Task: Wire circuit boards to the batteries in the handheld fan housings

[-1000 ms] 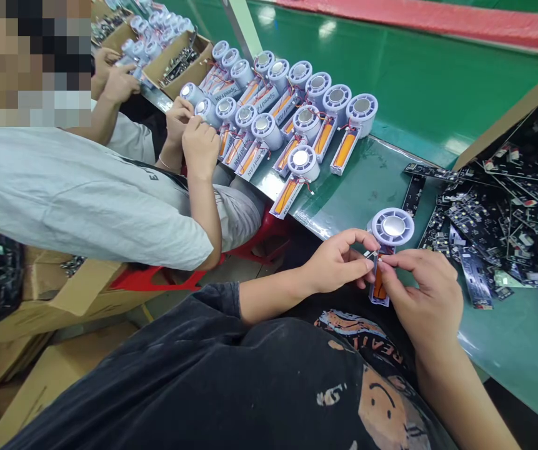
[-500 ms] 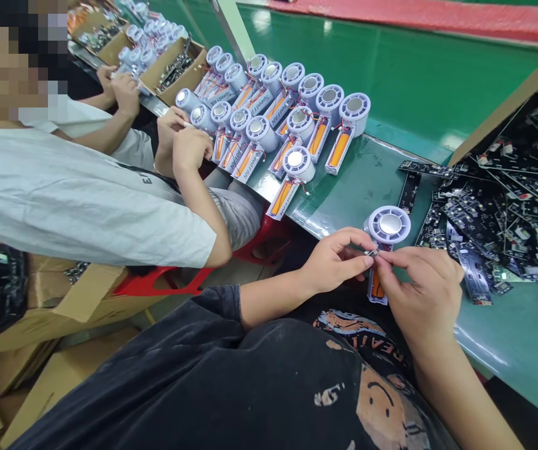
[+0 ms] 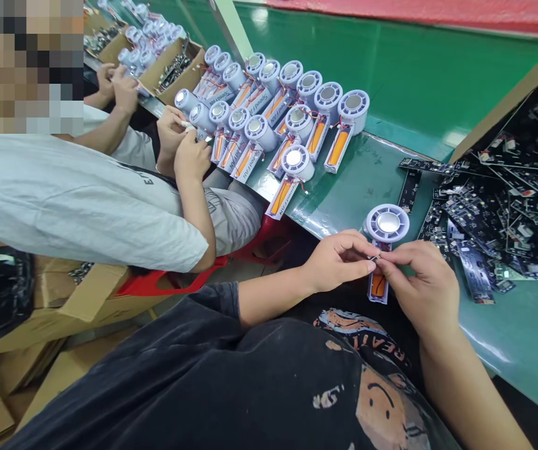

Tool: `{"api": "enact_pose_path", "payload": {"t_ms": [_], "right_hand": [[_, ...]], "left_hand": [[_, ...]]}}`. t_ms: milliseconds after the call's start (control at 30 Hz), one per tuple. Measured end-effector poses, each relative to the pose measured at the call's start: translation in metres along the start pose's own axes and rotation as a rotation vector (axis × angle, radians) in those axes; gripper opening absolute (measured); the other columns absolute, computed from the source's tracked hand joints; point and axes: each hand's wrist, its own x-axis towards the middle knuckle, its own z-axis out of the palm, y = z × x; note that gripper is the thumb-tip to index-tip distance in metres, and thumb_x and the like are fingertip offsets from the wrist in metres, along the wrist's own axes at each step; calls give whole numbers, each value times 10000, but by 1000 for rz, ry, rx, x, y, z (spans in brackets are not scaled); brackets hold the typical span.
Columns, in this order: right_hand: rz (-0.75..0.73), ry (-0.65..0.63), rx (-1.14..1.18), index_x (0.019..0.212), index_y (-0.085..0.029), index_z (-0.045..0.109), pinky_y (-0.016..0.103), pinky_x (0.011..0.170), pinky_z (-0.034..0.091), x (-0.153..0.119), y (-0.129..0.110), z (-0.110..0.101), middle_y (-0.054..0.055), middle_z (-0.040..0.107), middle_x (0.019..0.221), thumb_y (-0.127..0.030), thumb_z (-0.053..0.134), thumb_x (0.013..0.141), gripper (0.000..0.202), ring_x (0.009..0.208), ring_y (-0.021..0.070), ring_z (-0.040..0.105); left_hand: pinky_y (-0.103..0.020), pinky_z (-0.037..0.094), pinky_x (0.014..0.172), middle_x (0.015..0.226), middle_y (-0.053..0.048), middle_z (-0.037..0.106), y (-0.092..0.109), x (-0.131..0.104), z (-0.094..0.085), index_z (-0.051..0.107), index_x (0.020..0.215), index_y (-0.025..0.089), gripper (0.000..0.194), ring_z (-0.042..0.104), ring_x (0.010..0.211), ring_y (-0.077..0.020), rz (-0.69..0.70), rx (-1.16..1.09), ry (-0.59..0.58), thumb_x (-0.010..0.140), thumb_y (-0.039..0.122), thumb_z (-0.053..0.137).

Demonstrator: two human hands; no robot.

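A lilac handheld fan unit (image 3: 387,224) with a round silver-centred head lies at the table's front edge, its open handle pointing toward me. An orange battery (image 3: 378,285) shows inside that handle. Over the handle, just below the head, my left hand (image 3: 343,261) pinches a tiny part between thumb and forefinger. My right hand (image 3: 418,281) meets it there with thumb and forefinger pressed together. What the fingertips hold is small, perhaps a wire connector, and mostly covered by them.
Rows of similar fan units (image 3: 295,161) with red wires stand to the left. A pile of black circuit boards (image 3: 512,212) lies on the right beside a cardboard edge. Co-workers sit at the left, one co-worker's hands (image 3: 189,147) at the fans. Cardboard boxes (image 3: 170,69) stand farther along.
My fingertips have shifted slightly over the handle, still pinched together. The nearby co-worker's arm has moved a little, and the view has shifted slightly.
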Motion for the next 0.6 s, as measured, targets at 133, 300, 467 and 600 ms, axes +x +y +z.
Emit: {"api": "enact_pose_path", "payload": {"t_ms": [133, 300, 467, 600], "right_hand": [[6, 52, 15, 889, -242, 652, 327, 688, 470, 5, 1, 2, 3, 657, 824, -208, 717, 860, 79, 775, 166, 619], [-88, 25, 76, 1052, -254, 608, 361, 772, 480, 2, 8, -12, 30, 599, 956, -299, 798, 779, 335, 891, 200, 586], [-67, -48, 26, 993, -260, 648, 336, 733, 479, -6, 12, -20, 14, 607, 897, -165, 676, 850, 174, 842, 173, 608], [-46, -66, 29, 934, -254, 687, 323, 681, 491, -6, 7, -15, 13, 633, 856, -154, 662, 871, 121, 792, 163, 629]], "left_hand": [[-227, 590, 658, 877, -4, 663, -4, 5, -1, 688, 867, 149, 377, 688, 705, -91, -100, -100, 17, 699, 428, 880], [-209, 568, 611, 851, -7, 680, -4, 5, -4, 630, 940, 152, 412, 696, 688, -109, -172, -138, 26, 719, 414, 858], [-204, 569, 560, 1003, -7, 618, -2, 3, -7, 551, 1044, 183, 307, 709, 684, -105, -167, -140, 52, 806, 272, 723], [-161, 541, 523, 1078, -34, 601, -1, 1, -7, 553, 1042, 182, 188, 681, 658, -67, -163, 15, 16, 860, 208, 594]]}}
